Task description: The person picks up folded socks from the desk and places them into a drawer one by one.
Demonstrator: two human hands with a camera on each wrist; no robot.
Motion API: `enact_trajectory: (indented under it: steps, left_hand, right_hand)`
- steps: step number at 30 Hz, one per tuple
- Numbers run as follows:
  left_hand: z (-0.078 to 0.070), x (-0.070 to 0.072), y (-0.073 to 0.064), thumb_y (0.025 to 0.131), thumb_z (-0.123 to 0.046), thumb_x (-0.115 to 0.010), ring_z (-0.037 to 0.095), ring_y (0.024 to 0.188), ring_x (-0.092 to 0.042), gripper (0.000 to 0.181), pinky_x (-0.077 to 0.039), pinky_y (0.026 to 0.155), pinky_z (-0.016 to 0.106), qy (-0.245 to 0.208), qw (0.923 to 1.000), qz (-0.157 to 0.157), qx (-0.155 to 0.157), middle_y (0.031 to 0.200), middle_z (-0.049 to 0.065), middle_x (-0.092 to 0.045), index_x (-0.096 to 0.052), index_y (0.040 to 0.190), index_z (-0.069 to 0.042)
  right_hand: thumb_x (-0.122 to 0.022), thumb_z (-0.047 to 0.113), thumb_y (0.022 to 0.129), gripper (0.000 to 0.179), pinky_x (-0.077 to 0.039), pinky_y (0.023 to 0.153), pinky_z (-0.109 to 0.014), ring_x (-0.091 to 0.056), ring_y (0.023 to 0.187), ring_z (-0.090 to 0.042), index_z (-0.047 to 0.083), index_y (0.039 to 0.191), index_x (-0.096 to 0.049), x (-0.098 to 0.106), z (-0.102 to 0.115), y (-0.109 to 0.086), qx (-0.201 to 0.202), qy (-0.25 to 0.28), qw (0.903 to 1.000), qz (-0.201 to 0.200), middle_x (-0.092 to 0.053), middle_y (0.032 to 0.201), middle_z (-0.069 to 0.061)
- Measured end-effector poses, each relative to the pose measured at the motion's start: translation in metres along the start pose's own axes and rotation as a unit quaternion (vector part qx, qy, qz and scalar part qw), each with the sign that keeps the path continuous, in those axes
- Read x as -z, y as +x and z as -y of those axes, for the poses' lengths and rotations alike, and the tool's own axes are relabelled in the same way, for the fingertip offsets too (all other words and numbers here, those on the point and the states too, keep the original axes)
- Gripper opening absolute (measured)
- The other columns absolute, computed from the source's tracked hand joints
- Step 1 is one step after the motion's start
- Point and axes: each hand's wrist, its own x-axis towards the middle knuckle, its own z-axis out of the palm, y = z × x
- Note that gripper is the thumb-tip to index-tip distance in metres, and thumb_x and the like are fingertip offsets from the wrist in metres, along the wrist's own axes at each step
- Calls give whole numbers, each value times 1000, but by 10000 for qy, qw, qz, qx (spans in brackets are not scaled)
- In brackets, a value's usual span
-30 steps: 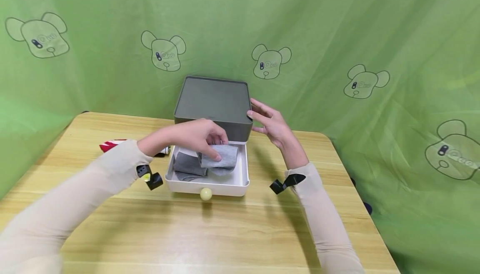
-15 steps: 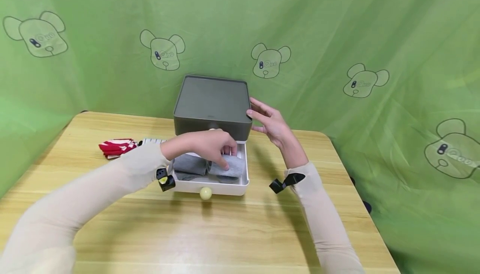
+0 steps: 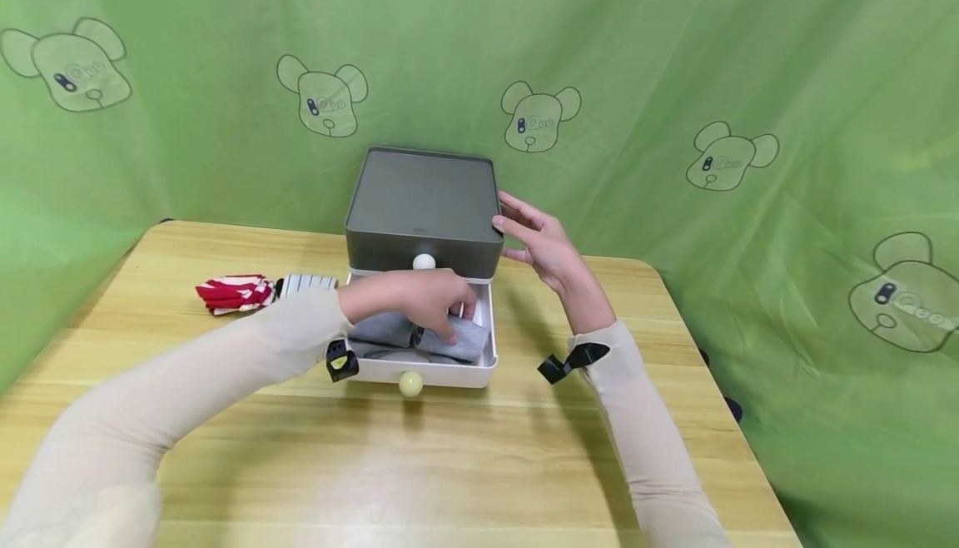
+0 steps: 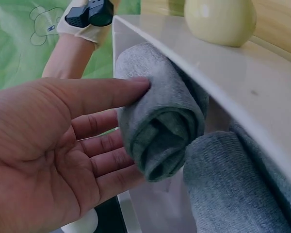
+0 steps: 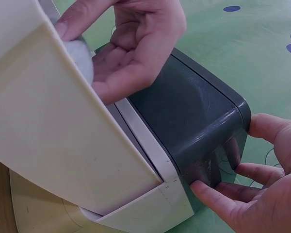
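In the head view my left hand (image 3: 438, 298) reaches down into a pulled-out white drawer (image 3: 449, 376). Its thumb and fingers pinch a rolled grey sock (image 4: 167, 99) in the drawer's right part, thumb on one side and fingers behind. Beside that roll lies another rolled grey sock (image 4: 233, 184), partly under my left wrist in the head view. More grey cloth shows along the drawer's front wall. My right hand (image 3: 547, 244) touches the right side of the dark grey drawer box (image 3: 419, 198) with spread, extended fingers.
Left of the box, a red and white striped cloth bundle (image 3: 236, 293) and a white cloth with dark stripes (image 3: 307, 282) lie on the wooden table (image 3: 315, 465). A yellow knob (image 3: 410, 384) sticks out from the drawer front, a white knob (image 3: 424, 261) from the upper drawer. A green curtain hangs behind.
My left hand has moved right and down with the grey sock, lowering it into the drawer's right part beside the other roll. The right hand stays at the box.
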Motion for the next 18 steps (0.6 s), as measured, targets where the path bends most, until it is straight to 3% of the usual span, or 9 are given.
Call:
enact_trajectory:
  steps: [10,18]
  left_hand:
    - [-1,-4,2,78,-13,-72,12,74,-52,20,-45,69,26,178,9998,39,57,87,5,-65,-64,96,-8]
    - [0,1,-7,83,-13,-67,14,89,-60,25,-50,80,28,-253,9994,-229,-17,97,5,-67,-64,107,-8]
  right_hand:
    - [-69,23,86,62,-47,96,-44,-43,129,-24,23,142,-42,0,1,0,18,-19,10000,34,-41,144,-7]
    - [-67,21,87,60,-45,98,-46,-46,126,-24,23,141,-43,0,-1,1,17,37,10000,10,-42,142,-6]
